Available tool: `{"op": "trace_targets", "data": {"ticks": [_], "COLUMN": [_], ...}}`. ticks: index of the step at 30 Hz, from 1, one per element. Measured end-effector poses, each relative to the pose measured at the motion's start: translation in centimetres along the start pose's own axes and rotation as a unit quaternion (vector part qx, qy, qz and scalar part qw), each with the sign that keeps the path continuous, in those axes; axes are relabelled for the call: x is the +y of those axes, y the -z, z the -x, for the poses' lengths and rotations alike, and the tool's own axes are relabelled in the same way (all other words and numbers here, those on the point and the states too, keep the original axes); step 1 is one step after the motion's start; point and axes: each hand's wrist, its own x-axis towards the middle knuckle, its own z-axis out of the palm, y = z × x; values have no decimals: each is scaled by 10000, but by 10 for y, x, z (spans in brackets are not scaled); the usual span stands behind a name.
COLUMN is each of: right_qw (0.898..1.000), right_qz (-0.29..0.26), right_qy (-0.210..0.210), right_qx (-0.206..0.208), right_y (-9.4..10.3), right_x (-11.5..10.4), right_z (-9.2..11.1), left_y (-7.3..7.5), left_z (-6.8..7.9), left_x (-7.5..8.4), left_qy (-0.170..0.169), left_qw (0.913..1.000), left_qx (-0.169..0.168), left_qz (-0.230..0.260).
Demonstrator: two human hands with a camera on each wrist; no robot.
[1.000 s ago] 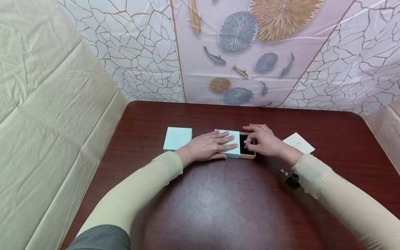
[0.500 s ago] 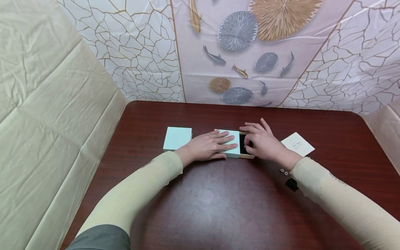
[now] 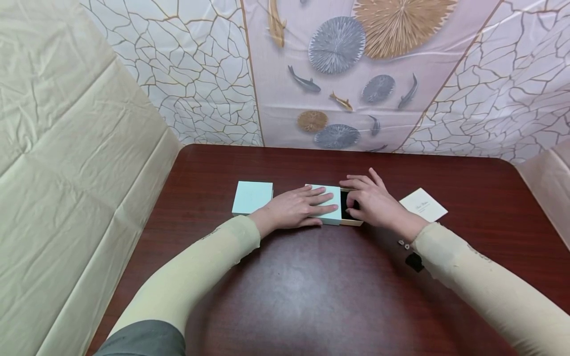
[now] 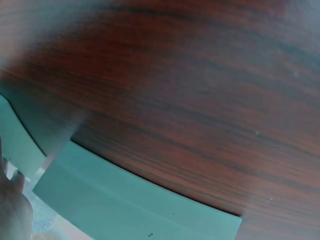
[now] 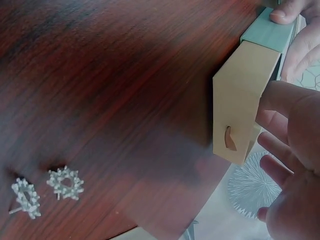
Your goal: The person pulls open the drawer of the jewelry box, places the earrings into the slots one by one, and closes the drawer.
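A mint-green slide-out box (image 3: 329, 192) lies mid-table. Its tan drawer (image 5: 245, 80) with a ribbon tab is partly pulled out to the right, showing a black lining (image 3: 344, 200). My left hand (image 3: 298, 208) rests flat on the box's sleeve, fingers spread. My right hand (image 3: 376, 203) has its thumb and index finger bent down into the drawer, the other fingers raised. Whether they pinch anything is hidden. Two silver flower-shaped earrings (image 5: 65, 182) lie on the table near my right wrist, beside a small black piece (image 3: 414, 262).
A second mint-green box (image 3: 253, 197) sits left of the first, near my left wrist. Behind my right wrist is a white printed card (image 3: 424, 204). The dark wooden table (image 3: 285, 296) meets patterned cloth at the back.
My right hand has turned, its outer fingers lifting and spreading, while thumb and index stay at the drawer. The silver piece seen there earlier is hidden now. My left hand has stayed put.
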Motion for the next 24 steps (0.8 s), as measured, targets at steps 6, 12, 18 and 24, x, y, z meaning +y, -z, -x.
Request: {"op": "trace_targets", "data": {"ticks": [6, 12, 18, 24], "right_qw": [9999, 9999, 9962, 9923], "right_qz": [-10, -121, -791, -1094], "right_qy": [-24, -22, -362, -540], "right_qx": [-115, -81, -106, -214], "right_y": [-1, -2, -2, -1], "right_x": [-1, 2, 7, 10], "right_z": [-2, -2, 1, 2], "left_y": [1, 1, 1, 1], "left_z": [0, 0, 0, 0], "left_x": [0, 1, 2, 1], "left_qy": [-25, -37, -20, 21], "left_qw": [10000, 10000, 10000, 10000], "left_qx": [32, 48, 3, -12], "left_qz": [16, -14, -42, 21]}}
